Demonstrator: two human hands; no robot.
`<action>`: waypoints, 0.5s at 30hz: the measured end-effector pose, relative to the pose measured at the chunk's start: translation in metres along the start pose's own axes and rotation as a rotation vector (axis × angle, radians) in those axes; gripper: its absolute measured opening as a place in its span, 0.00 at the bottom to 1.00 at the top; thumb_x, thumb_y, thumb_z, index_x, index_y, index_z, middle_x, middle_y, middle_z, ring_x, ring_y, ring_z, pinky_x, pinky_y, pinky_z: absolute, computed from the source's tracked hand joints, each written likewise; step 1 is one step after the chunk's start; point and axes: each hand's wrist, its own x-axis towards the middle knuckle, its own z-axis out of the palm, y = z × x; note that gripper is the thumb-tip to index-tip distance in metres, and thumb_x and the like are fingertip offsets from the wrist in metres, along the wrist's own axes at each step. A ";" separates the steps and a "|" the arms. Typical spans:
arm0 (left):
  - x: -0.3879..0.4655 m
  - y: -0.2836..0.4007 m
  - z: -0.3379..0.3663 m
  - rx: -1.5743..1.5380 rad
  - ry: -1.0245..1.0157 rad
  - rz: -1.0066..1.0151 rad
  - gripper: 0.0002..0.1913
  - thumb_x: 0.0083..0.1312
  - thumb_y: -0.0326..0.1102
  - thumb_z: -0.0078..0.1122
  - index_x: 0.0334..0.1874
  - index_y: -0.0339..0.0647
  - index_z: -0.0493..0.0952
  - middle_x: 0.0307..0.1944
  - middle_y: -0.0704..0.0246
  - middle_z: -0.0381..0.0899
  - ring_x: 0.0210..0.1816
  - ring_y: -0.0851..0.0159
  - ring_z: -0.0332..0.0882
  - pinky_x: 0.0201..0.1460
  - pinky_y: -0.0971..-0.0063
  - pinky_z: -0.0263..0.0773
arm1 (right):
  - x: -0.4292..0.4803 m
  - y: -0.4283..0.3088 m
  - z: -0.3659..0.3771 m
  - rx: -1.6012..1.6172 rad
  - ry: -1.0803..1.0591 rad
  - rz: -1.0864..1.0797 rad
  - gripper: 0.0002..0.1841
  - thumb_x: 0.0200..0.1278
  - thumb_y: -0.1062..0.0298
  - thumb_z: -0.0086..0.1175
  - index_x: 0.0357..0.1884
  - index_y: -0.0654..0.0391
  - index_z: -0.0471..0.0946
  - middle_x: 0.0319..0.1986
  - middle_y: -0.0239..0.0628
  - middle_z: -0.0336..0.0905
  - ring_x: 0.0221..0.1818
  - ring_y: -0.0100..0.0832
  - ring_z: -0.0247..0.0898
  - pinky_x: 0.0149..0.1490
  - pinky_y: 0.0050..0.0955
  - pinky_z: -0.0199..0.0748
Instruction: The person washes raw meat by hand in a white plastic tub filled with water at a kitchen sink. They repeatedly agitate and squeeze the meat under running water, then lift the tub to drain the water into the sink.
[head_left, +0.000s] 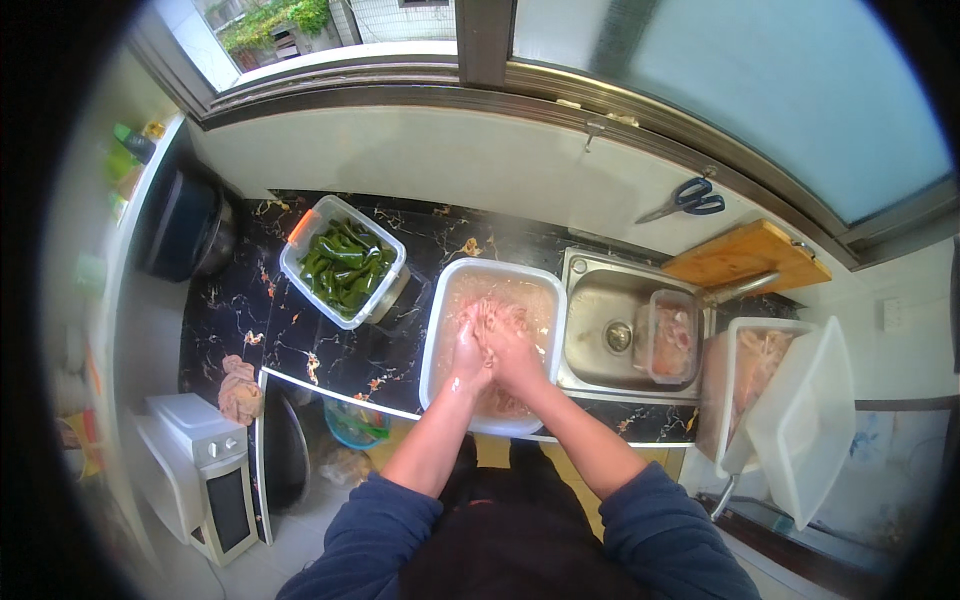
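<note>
A white rectangular plastic tub (433, 330) stands before me on the counter, filled with cloudy pinkish water (472, 285). Over the water, my left hand (469, 354) and my right hand (517, 352) are pressed together around a clump of pale pink, stringy material (491, 313), perhaps raw meat or offal. Strands of it hang below between the wrists and more lie in the water. The palms and most fingertips are hidden by the clump and by the hands themselves.
Left on the black marbled counter (337, 341) is a clear bin (364, 315) of dark green strips. To the right lie a steel sink (589, 360) holding a container (652, 375) of pink pieces, a faucet (750, 286), a cutting board (742, 259) and white tubs (802, 442). Scissors (686, 199) hang above.
</note>
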 end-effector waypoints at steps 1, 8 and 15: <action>0.001 -0.003 0.003 0.010 0.019 -0.010 0.14 0.77 0.40 0.44 0.53 0.41 0.77 0.50 0.62 0.82 0.51 0.59 0.81 0.56 0.64 0.78 | -0.008 -0.004 -0.004 -0.015 0.021 -0.069 0.15 0.59 0.72 0.55 0.48 0.63 0.80 0.50 0.54 0.80 0.54 0.54 0.75 0.60 0.44 0.73; -0.012 -0.020 0.001 0.039 0.058 0.048 0.13 0.76 0.37 0.48 0.56 0.39 0.75 0.43 0.64 0.82 0.42 0.62 0.82 0.50 0.68 0.80 | 0.000 -0.003 0.005 0.129 0.063 0.127 0.07 0.58 0.74 0.53 0.38 0.62 0.78 0.33 0.53 0.78 0.38 0.60 0.74 0.45 0.49 0.73; -0.023 -0.018 0.009 0.035 -0.063 -0.002 0.17 0.79 0.43 0.43 0.61 0.42 0.73 0.50 0.63 0.81 0.49 0.64 0.82 0.52 0.69 0.79 | 0.034 0.036 0.010 0.121 0.199 0.192 0.17 0.61 0.72 0.49 0.52 0.64 0.77 0.50 0.59 0.77 0.54 0.59 0.73 0.60 0.48 0.69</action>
